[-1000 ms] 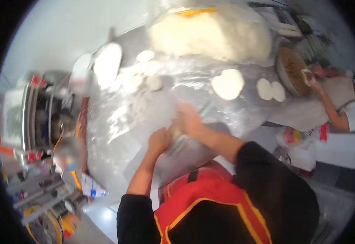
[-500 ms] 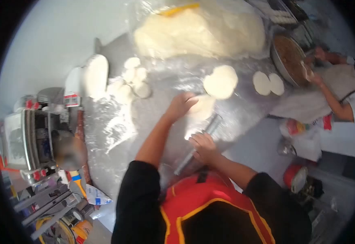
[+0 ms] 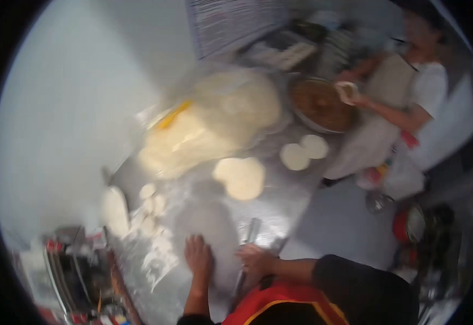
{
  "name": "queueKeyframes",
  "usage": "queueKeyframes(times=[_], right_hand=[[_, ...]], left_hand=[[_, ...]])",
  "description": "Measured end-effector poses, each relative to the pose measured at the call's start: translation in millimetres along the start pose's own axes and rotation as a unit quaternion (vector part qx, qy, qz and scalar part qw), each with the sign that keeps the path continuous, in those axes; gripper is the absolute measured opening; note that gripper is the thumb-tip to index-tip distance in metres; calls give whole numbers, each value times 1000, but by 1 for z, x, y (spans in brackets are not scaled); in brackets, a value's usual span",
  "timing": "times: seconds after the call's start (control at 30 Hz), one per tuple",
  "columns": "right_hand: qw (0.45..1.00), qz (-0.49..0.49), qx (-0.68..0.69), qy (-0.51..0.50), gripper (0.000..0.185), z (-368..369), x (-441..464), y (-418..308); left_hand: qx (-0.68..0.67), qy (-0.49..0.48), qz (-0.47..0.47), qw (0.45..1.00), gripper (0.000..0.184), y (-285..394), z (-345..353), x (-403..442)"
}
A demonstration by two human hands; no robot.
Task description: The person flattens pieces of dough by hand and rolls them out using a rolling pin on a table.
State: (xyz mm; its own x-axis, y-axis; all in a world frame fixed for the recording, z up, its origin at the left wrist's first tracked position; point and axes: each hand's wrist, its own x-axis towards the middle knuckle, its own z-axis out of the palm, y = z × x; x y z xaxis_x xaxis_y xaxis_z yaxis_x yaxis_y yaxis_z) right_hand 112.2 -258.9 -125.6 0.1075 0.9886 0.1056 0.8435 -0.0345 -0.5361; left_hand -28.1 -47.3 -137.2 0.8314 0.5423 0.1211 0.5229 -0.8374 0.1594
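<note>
My right hand (image 3: 255, 260) is wrapped round a grey rolling pin (image 3: 252, 231) that lies slantwise near the table's front edge. To its left, my left hand (image 3: 197, 252) is over the metal table with fingers stretched out, and I see nothing held in it. Beyond both hands, overlapping flat dough rounds (image 3: 243, 181) lie on the table. Small dough pieces (image 3: 148, 207) sit at the left beside scattered flour (image 3: 159, 254). Two more flat rounds (image 3: 296, 156) are farther right.
A large plastic bag of dough (image 3: 209, 119) covers the table's back. At the right back, a co-worker's hands (image 3: 360, 100) hold a piece of dough beside a bowl of brown filling (image 3: 323, 105). A white oval object (image 3: 116, 211) stands by the left wall.
The view has swung, with the wall and co-worker showing more. The dough round that was under my left hand beside the rolling pin is gone from there. My right hand still holds the pin.
</note>
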Motion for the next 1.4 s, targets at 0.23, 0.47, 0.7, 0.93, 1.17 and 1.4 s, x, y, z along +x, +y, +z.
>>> queueKeyframes(times=[0.23, 0.47, 0.7, 0.93, 1.17, 1.4], right_hand=[[988, -109, -80, 70, 47, 18, -3, 5], [998, -54, 8, 13, 51, 3, 0, 1], [995, -68, -46, 58, 64, 32, -6, 16], [998, -39, -5, 50, 61, 31, -4, 12], [986, -103, -108, 77, 63, 40, -9, 17], [998, -40, 12, 38, 52, 12, -4, 2]], left_hand=[[-122, 22, -172, 977, 49, 28, -10, -17], [-148, 68, -72, 984, 61, 16, 3, 11], [28, -50, -85, 995, 66, 37, -32, 30], [52, -140, -128, 980, 73, 42, -45, 46], [1, -50, -132, 990, 65, 40, -36, 42], [-55, -35, -155, 986, 69, 37, -32, 41]])
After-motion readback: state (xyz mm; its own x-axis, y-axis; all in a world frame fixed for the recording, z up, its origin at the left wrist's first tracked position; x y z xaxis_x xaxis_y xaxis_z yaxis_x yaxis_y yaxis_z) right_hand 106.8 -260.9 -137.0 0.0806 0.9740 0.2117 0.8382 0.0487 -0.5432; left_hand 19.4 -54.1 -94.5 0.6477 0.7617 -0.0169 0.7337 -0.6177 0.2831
